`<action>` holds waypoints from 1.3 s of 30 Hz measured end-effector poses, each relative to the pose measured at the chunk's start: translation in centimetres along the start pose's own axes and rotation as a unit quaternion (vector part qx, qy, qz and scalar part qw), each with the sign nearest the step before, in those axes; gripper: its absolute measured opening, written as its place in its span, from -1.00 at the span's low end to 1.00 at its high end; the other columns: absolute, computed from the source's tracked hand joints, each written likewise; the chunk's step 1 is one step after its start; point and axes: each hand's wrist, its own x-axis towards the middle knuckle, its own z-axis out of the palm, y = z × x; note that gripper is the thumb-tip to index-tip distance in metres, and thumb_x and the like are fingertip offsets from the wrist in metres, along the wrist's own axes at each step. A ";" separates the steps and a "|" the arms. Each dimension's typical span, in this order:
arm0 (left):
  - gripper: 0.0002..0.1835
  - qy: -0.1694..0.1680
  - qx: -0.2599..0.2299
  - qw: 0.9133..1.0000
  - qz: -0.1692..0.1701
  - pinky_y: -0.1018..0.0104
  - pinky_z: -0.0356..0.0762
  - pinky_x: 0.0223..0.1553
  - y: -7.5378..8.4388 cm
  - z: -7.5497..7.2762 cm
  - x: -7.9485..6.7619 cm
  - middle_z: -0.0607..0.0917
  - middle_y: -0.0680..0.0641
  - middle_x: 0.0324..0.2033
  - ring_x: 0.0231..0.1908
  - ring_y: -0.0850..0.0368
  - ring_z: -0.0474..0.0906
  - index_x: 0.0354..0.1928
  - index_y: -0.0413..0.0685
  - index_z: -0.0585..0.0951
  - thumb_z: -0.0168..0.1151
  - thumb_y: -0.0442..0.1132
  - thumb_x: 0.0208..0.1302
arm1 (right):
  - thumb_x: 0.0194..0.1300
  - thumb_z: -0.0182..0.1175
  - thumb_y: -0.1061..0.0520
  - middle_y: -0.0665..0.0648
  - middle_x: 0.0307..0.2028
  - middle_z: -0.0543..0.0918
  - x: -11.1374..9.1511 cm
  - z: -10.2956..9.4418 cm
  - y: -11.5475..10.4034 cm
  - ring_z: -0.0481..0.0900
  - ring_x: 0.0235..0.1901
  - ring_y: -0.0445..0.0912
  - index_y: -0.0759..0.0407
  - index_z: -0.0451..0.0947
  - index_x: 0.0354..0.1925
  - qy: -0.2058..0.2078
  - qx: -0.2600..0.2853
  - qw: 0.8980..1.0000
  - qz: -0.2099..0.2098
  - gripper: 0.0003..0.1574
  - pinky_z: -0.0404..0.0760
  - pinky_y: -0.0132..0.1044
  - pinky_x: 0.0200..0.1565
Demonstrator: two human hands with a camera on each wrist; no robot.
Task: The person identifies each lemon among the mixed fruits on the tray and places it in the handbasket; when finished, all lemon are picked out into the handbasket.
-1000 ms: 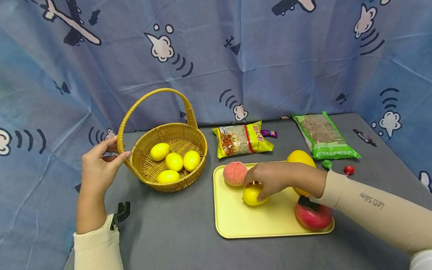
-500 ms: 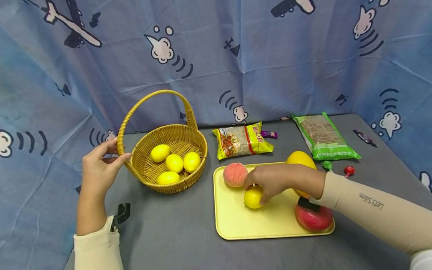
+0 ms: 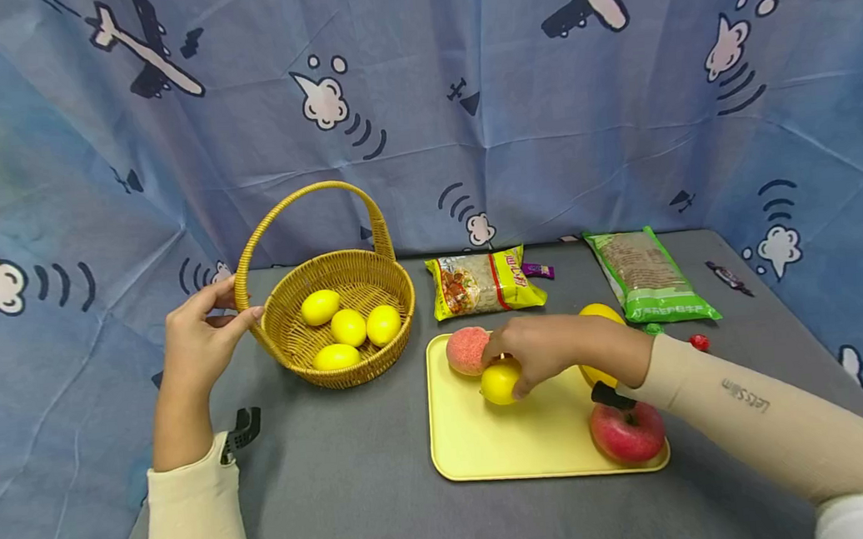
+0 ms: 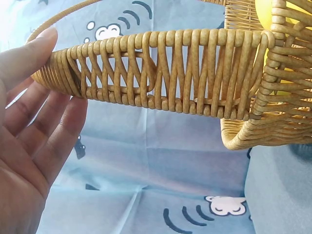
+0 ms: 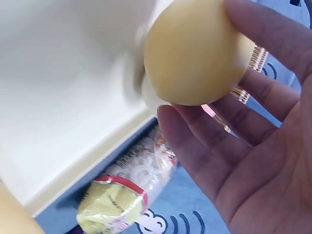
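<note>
My left hand (image 3: 203,335) holds the side of the tall handle (image 4: 170,73) of a yellow wicker basket (image 3: 367,372), thumb on one face and fingers on the other. Several lemons (image 3: 349,326) lie in the basket. Over a pale yellow tray (image 3: 489,453), my right hand (image 3: 546,349) grips another lemon (image 3: 499,384) between thumb and fingertips; in the right wrist view this lemon (image 5: 195,53) looks close over the tray. Beside it on the tray is a rough pink peach-like fruit (image 3: 467,350), partly overlapped by the fingers.
A red apple (image 3: 629,437) sits at the tray's right front corner. A larger yellow-orange fruit (image 3: 596,377) is partly hidden behind my right wrist. Behind the tray lie a yellow food packet (image 3: 485,282), a green bag (image 3: 646,275) and small wrapped candies (image 3: 729,279).
My right hand closes around the lemon and has shifted it slightly up and left, towards the pink fruit. More of the apple shows under the forearm. My left hand and the basket stay put.
</note>
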 end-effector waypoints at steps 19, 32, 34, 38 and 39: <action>-0.50 0.002 -0.002 1.000 -0.001 0.71 0.46 -0.38 0.4 0.2 0.2 0.64 -0.09 -0.35 -0.32 0.41 0.48 -0.03 -0.11 0.58 0.42 -0.37 -0.14 | -0.08 0.36 -0.12 -0.10 -0.11 0.51 0.9 -2.2 -0.5 0.40 -0.18 -0.21 -0.01 0.50 0.02 0.019 -0.018 1.000 -0.007 -0.36 0.45 -0.36 -0.09; -0.52 -0.001 0.004 1.000 -0.007 0.65 0.50 -0.35 -0.4 0.4 -0.3 0.65 -0.02 -0.35 -0.31 0.44 0.48 -0.01 -0.08 0.57 0.40 -0.28 -0.09 | -0.05 0.32 -0.20 -0.14 -0.10 0.52 1.1 -1.2 -0.2 0.41 -0.15 -0.24 -0.02 0.50 0.03 0.034 -0.008 0.999 -0.009 -0.34 0.44 -0.36 -0.06; -0.51 0.001 0.002 1.000 -0.004 0.65 0.49 -0.35 -0.3 0.4 -0.2 0.65 -0.02 -0.35 -0.31 0.43 0.49 -0.01 -0.08 0.57 0.40 -0.28 -0.09 | -0.05 0.31 -0.23 -0.14 -0.09 0.51 1.1 -1.0 -0.2 0.42 -0.16 -0.24 -0.03 0.49 0.03 0.030 -0.004 1.000 -0.008 -0.33 0.44 -0.35 -0.07; -0.49 0.004 -0.001 1.000 0.000 0.67 0.48 -0.34 -0.1 0.3 -0.1 0.65 -0.04 -0.34 -0.31 0.40 0.49 0.00 -0.06 0.56 0.41 -0.31 -0.11 | -0.06 0.29 -0.27 -0.14 -0.09 0.51 1.1 -0.8 -0.1 0.42 -0.17 -0.24 -0.04 0.49 0.03 0.029 -0.007 1.000 -0.008 -0.31 0.45 -0.35 -0.08; -0.49 0.005 -0.003 1.000 0.000 0.67 0.48 -0.34 0.0 0.3 0.0 0.65 -0.06 -0.33 -0.30 0.40 0.49 0.00 -0.07 0.56 0.41 -0.32 -0.11 | -0.06 0.29 -0.27 -0.14 -0.09 0.51 1.1 -0.9 -0.1 0.43 -0.17 -0.23 -0.03 0.49 0.03 0.031 -0.009 0.999 -0.007 -0.31 0.45 -0.35 -0.08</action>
